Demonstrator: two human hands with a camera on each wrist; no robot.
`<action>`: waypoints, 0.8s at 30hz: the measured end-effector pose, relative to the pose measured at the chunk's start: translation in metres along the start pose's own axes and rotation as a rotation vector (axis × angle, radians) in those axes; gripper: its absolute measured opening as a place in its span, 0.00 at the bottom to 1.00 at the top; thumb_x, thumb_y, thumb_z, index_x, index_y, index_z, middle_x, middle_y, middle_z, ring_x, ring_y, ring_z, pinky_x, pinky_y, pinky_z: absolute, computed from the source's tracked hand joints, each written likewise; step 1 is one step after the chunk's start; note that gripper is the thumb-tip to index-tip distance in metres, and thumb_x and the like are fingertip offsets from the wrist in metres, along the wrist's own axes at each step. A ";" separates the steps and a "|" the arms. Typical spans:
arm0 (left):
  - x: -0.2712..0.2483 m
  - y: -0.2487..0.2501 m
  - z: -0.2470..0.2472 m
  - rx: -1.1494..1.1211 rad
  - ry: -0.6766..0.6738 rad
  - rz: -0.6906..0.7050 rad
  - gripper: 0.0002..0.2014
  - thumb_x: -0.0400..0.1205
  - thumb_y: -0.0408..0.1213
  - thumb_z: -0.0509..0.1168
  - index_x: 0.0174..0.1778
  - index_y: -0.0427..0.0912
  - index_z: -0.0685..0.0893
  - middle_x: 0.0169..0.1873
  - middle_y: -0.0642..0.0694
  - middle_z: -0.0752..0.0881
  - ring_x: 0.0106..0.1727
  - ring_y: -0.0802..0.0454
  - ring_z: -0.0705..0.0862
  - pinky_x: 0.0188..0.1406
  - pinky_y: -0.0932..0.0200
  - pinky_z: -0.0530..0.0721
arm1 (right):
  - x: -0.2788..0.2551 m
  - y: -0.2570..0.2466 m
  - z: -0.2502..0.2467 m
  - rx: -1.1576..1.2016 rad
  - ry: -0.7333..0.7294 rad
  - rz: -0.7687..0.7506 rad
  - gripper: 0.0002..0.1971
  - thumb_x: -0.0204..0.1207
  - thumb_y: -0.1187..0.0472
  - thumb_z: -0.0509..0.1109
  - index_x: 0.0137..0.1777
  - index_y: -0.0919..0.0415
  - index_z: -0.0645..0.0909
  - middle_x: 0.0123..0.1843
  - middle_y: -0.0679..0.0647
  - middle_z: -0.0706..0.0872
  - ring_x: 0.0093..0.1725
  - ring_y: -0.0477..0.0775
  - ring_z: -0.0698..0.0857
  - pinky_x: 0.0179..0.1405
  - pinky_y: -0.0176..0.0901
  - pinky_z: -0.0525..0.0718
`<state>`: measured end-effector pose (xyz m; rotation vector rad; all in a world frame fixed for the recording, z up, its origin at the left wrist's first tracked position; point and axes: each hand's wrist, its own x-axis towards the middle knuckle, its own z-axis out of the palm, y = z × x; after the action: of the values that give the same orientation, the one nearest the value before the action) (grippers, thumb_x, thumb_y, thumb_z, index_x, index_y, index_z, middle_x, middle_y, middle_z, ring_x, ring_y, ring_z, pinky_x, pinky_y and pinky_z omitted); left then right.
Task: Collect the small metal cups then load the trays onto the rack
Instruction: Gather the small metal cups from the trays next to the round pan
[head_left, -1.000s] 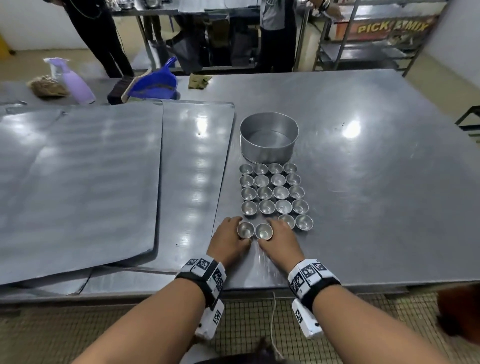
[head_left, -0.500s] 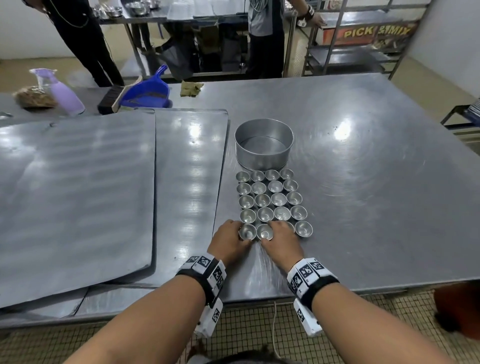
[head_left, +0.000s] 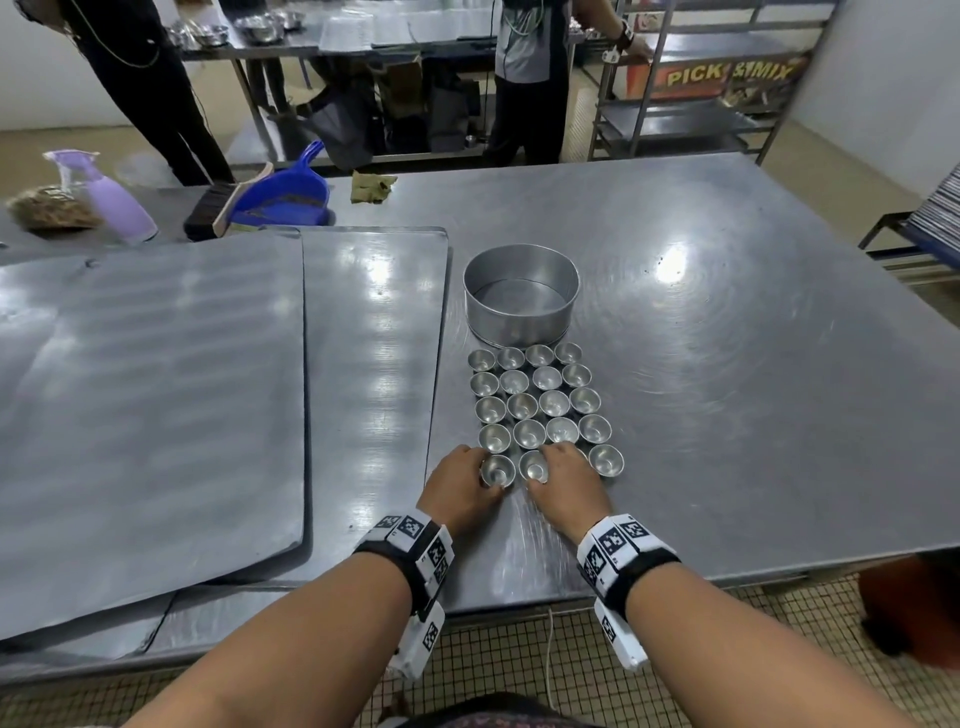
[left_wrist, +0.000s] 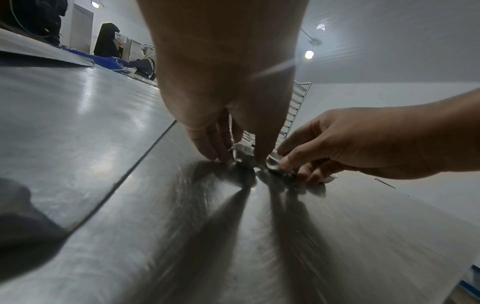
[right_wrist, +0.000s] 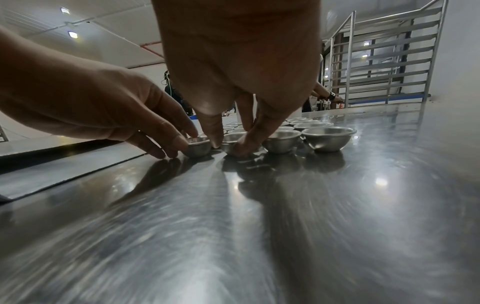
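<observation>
Several small metal cups (head_left: 540, 402) stand in a tight grid on the steel table (head_left: 753, 364), in front of a round metal tin (head_left: 521, 296). My left hand (head_left: 467, 475) pinches the near-left cup (head_left: 497, 470) between thumb and fingers, and it rests on the table. My right hand (head_left: 558, 467) pinches the cup beside it (head_left: 534, 466) the same way. The right wrist view shows both pinched cups (right_wrist: 197, 145) (right_wrist: 231, 142) standing on the table. Two large flat trays (head_left: 145, 405) (head_left: 374, 364) lie overlapped at the left.
A metal rack (head_left: 675, 93) stands beyond the table's far right corner. At the far left edge are a purple spray bottle (head_left: 114, 200), a blue dustpan (head_left: 283, 195) and a brush. Two people stand behind the table. Bare tabletop spreads right of the cups.
Both hands have kept hold of the two nearest cups and nudged them slightly forward against the grid. The head view has tilted up a little.
</observation>
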<state>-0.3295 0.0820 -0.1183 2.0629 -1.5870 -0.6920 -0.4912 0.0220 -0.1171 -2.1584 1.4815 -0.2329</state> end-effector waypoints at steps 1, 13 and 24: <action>0.000 0.000 0.000 0.000 0.001 0.001 0.15 0.78 0.48 0.71 0.57 0.44 0.86 0.50 0.45 0.84 0.49 0.47 0.84 0.51 0.52 0.83 | 0.000 0.000 0.000 0.003 0.002 -0.002 0.22 0.77 0.59 0.69 0.72 0.58 0.78 0.68 0.56 0.78 0.69 0.58 0.78 0.67 0.48 0.75; 0.001 -0.001 0.004 -0.007 0.005 0.003 0.15 0.78 0.51 0.71 0.56 0.48 0.85 0.48 0.47 0.83 0.49 0.49 0.84 0.47 0.56 0.80 | -0.002 0.002 -0.002 -0.010 -0.003 -0.025 0.19 0.77 0.58 0.69 0.68 0.58 0.80 0.66 0.55 0.79 0.67 0.58 0.79 0.65 0.48 0.76; -0.001 0.002 0.001 -0.009 -0.004 0.001 0.17 0.77 0.49 0.73 0.59 0.47 0.86 0.51 0.45 0.83 0.51 0.47 0.85 0.54 0.52 0.82 | -0.002 0.005 -0.006 0.012 -0.032 -0.038 0.23 0.76 0.57 0.70 0.72 0.56 0.78 0.68 0.54 0.79 0.68 0.57 0.79 0.65 0.46 0.76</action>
<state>-0.3318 0.0823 -0.1181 2.0555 -1.5840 -0.7022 -0.4987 0.0203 -0.1145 -2.1721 1.4190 -0.2196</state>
